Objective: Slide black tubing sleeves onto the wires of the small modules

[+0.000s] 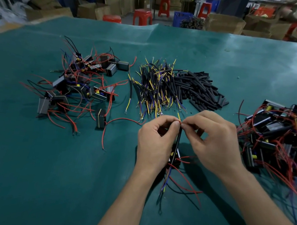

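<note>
Both hands pinching a red wire, perhaps with black tubing.

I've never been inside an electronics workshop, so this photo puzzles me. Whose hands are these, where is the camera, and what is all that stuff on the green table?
The one picture comes from a camera worn on a person's head, looking down at their own bare hands. The left hand and right hand meet above the green mat, pinching a red wire tip at the top of a thin black sleeve. Below hangs a small black module with more wires. On the mat lie a heap of modules with red wires at left, a bundle of yellow and blue wires in the middle, loose black tubing pieces beside it, and another heap of modules at right.
</note>
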### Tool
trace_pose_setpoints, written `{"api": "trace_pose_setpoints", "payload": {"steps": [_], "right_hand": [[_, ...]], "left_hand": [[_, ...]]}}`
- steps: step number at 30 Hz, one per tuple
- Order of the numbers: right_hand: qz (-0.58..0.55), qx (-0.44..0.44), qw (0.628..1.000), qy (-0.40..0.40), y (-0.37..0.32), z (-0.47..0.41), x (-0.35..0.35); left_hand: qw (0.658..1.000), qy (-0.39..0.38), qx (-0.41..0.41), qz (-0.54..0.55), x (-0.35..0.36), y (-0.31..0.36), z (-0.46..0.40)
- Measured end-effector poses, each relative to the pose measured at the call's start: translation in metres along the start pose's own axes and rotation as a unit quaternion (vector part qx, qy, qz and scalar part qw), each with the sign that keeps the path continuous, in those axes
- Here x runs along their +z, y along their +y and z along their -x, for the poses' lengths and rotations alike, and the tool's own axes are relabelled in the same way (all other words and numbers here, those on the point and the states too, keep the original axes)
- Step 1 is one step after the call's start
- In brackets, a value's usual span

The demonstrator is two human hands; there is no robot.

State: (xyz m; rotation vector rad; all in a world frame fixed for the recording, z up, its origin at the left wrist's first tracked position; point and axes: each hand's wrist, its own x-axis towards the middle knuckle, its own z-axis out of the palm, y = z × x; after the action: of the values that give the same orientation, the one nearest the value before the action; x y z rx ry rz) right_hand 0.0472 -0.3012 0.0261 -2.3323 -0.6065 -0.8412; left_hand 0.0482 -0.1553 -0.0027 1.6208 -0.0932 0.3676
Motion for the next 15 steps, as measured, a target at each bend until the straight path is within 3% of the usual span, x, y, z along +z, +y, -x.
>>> {"api": "trace_pose_setpoints", "payload": {"steps": [3, 11, 15], "right_hand": [[0.022, -0.021, 0.999, -0.009, 0.0004, -0.0008, 0.0002], [-0.037, 0.103, 0.994, 0.012, 0.0025, 0.0000, 0.0057], [-0.021, 0.070, 0.997, 0.014, 0.0010, 0.0018, 0.0044]], "left_hand": [[1.000, 0.003, 0.003, -0.001, -0.0008, 0.0000, 0.0003], [1.000, -0.006, 0.005, 0.009, 0.0016, -0.0010, 0.0006], [1.000, -0.010, 0.012, -0.005, 0.0010, -0.0009, 0.0002]]}}
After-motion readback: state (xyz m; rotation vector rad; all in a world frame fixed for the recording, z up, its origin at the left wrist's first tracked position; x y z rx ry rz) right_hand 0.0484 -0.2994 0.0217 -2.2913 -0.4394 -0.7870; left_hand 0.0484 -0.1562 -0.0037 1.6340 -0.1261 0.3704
